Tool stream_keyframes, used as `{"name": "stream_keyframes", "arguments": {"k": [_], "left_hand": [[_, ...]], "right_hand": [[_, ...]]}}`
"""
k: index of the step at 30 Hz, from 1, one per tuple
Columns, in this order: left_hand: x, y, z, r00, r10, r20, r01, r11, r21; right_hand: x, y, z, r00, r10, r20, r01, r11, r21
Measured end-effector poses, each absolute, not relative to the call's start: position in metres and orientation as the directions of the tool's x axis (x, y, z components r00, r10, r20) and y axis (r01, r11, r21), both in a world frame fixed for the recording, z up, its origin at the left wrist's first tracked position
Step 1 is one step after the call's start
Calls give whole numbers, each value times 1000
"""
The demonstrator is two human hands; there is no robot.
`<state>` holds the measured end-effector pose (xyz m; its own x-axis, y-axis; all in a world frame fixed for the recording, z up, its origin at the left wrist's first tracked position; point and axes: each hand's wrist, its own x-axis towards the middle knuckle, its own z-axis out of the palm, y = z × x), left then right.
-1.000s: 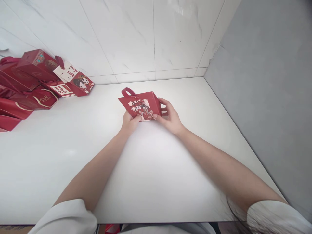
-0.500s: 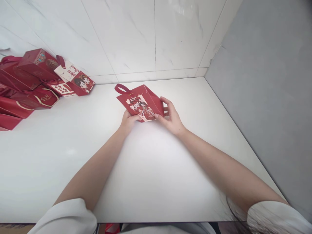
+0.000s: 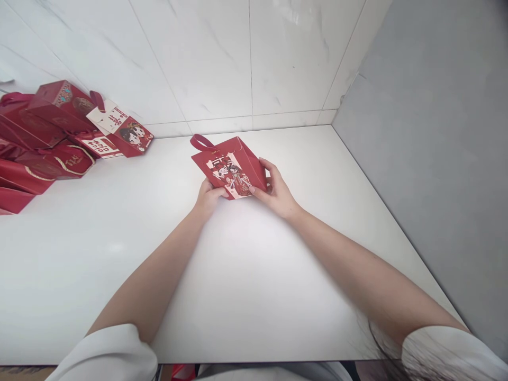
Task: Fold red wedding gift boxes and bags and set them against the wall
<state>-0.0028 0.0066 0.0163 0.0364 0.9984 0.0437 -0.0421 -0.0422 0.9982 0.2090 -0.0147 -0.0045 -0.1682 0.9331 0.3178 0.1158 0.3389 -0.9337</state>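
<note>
In the head view, the red gift box [image 3: 234,168] is between the person's two hands, over the counter [image 3: 254,296] and closer to its far edge than to its near one; whether its base touches the surface cannot be told. Its long axis runs aslant, from the end with the ribbon handle [image 3: 201,142], up toward the far edge and the left, down to the end at the right hand [image 3: 273,190]. Neither hand is nearer, as both touch it. The left hand [image 3: 210,200] clamps the lower left side, thumb on the printed face, its other fingers hidden behind. The right hand's fingers are closed around the lower right end, thumb on the same face, forefinger along the side panel. The box looks closed, so its contents do not show. Well apart, toward the left of the far edge, more red containers are heaped: a dark box [image 3: 59,108], a box with two cartoon faces [image 3: 135,136], and a bag with a rope handle [image 3: 65,163]. What these hold is out of sight.
</note>
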Motion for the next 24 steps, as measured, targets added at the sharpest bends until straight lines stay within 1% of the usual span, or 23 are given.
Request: {"name": "stream_keyframes", "arguments": {"k": [8,19,24], "left_hand": [[1,5,18,55,998,6,6,-6,1000],[1,5,16,55,998,6,10,-6,1000],[-1,6,14,45,999,-3,61,1,998]], "right_hand": [[210,-10,-7,-137,937,320,168,341,-925],[211,-9,-8,-126,949,288,123,303,-945],[210,-9,-10,-152,956,249,160,273,-949]]}}
